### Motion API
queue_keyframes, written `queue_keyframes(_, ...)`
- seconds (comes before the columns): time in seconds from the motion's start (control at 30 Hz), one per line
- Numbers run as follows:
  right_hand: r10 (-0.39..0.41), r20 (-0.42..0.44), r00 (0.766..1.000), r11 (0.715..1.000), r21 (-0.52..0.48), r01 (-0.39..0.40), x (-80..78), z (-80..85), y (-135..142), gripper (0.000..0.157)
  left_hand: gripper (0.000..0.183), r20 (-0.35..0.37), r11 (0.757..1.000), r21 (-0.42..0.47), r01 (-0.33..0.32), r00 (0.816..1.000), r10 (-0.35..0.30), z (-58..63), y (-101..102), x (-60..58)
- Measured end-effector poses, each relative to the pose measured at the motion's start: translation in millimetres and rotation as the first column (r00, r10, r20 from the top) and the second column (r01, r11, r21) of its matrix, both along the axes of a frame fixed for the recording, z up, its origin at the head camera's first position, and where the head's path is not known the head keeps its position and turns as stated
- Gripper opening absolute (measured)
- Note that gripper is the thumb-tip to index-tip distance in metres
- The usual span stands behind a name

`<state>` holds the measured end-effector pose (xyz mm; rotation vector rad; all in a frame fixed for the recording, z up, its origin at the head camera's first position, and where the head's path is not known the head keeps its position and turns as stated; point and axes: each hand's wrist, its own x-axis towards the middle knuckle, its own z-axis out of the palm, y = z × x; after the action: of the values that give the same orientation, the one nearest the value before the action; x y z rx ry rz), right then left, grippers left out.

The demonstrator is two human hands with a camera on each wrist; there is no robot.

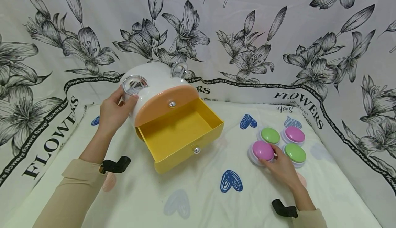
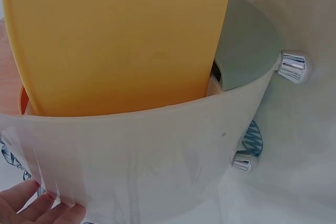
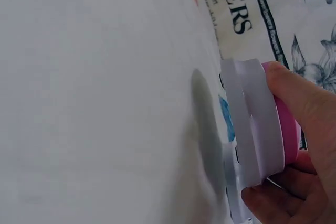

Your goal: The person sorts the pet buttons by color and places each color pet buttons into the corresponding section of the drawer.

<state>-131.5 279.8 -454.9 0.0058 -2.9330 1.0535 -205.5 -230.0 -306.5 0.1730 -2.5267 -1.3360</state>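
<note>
A white, rounded storage box (image 1: 151, 78) with clear ear-shaped pieces on top stands left of centre. Its yellow drawer (image 1: 176, 131) is pulled out and holds nothing; above it, an orange drawer front (image 1: 167, 102) is closed. My left hand (image 1: 116, 109) grips the box's left side by the clear ear (image 1: 133, 84), thumb in front. Under the left wrist view, its fingertips (image 2: 39, 208) touch the white shell. On the right, my right hand (image 1: 279, 166) holds a pink push button (image 1: 263, 150) with a white base by its rim. The right wrist view shows this base (image 3: 252, 119) close over the cloth.
Beside the held button sit two green buttons, one behind (image 1: 270, 135) and one to the right (image 1: 295, 152), plus another pink button (image 1: 295, 134). A heart-printed cloth (image 1: 201, 200) covers the table. A flower-printed curtain (image 1: 232, 49) hangs behind.
</note>
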Motion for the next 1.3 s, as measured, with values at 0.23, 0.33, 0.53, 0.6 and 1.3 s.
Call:
queue_keyframes(0.23,0.008,-0.051,0.999,1.000,0.013,-0.007,-8.5,15.2,-5.5,0.084,0.069,-0.006,1.000,-0.006,0.002,1.000,-0.002,-0.7,-1.3,0.7)
queue_keyframes(0.33,0.026,-0.094,0.995,1.000,0.015,-0.024,-13.2,20.7,-8.7,0.082,0.069,-0.013,1.000,-0.006,0.005,1.000,-0.005,-1.4,-1.8,0.6)
queue_keyframes(0.53,0.050,-0.145,0.988,0.998,0.031,-0.046,-23.7,36.0,-17.0,0.080,0.068,-0.015,1.000,-0.002,0.007,1.000,-0.007,-1.8,-1.7,0.2)
queue_keyframes(0.6,0.052,-0.145,0.988,0.998,0.030,-0.048,-26.6,42.4,-20.3,0.081,0.069,-0.014,1.000,0.000,0.009,1.000,-0.009,-1.4,-1.3,0.1)
queue_keyframes(1.3,0.142,-0.233,0.962,0.990,0.035,-0.138,-57.3,114.6,-65.6,0.078,0.069,-0.001,1.000,-0.008,0.002,1.000,-0.002,-0.4,-0.3,1.6)
